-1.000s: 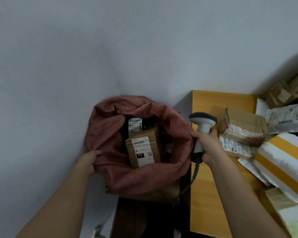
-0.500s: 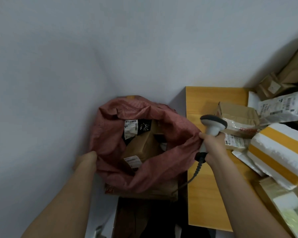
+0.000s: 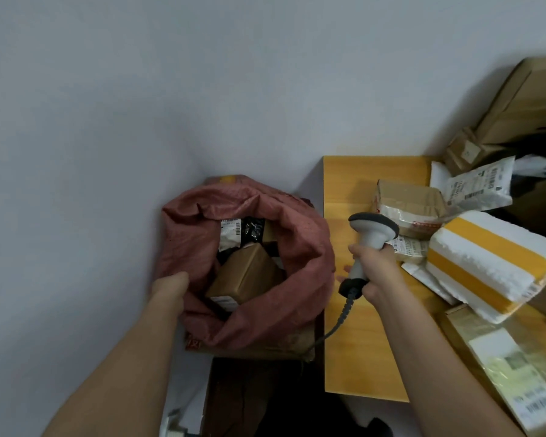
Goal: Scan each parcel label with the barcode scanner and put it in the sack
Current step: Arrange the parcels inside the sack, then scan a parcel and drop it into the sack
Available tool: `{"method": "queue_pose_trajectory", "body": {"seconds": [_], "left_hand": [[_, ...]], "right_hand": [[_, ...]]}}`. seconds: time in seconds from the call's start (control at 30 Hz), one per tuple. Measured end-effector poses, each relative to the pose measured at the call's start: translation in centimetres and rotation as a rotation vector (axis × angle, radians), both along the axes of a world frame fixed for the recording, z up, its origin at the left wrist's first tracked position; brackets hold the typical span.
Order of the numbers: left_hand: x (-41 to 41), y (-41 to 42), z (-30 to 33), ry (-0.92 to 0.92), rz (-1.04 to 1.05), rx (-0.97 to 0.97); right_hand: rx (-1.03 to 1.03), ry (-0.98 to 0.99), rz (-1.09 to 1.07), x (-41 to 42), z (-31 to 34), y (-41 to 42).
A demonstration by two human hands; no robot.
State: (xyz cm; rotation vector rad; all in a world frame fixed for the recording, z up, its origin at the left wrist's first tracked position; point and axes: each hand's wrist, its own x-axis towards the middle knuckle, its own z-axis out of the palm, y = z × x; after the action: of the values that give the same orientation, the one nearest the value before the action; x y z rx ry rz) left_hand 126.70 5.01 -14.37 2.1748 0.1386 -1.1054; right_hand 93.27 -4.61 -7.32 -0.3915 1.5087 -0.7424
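Note:
A red-brown sack stands open against the wall, left of the wooden table. Inside lies a brown box parcel tilted on its side, with a black bag parcel and its white label behind it. My left hand holds the sack's left rim; its fingers are hidden behind the fabric. My right hand grips the handle of the grey barcode scanner, just right of the sack over the table's left part. The scanner's coiled cable hangs down.
Several parcels are piled on the table's right: a taped brown box, a white foam parcel with yellow bands, a grey mailer, cardboard boxes at the back, and a clear-wrapped parcel in front. A dark box sits below the sack.
The brown box has tipped over and sunk deeper into the sack. My right hand with the scanner has shifted right, away from the sack's rim. My left hand stays on the rim.

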Motion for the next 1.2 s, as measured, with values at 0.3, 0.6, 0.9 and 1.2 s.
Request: {"method": "queue_pose_trajectory", "body": {"seconds": [0.3,0.6,0.9,1.2], "left_hand": [[-12.2,2.4,-0.6,0.112,-0.455,0.068],[-20.4,6.7,-4.0,0.161,-0.479,0.058],[-25.9,7.4,0.1,0.08,-0.355,-0.081],[-35.2,1.5,6.2,0.142,-0.655,-0.227]], "right_hand": [[-0.063,-0.209,0.044,-7.5,3.4,4.6],[-0.024,-0.273,0.089,-13.3,2.8,9.8],[-0.024,-0.278,0.151,-17.3,3.3,13.3],[-0.21,-0.131,0.015,-24.9,6.2,12.8]]}}
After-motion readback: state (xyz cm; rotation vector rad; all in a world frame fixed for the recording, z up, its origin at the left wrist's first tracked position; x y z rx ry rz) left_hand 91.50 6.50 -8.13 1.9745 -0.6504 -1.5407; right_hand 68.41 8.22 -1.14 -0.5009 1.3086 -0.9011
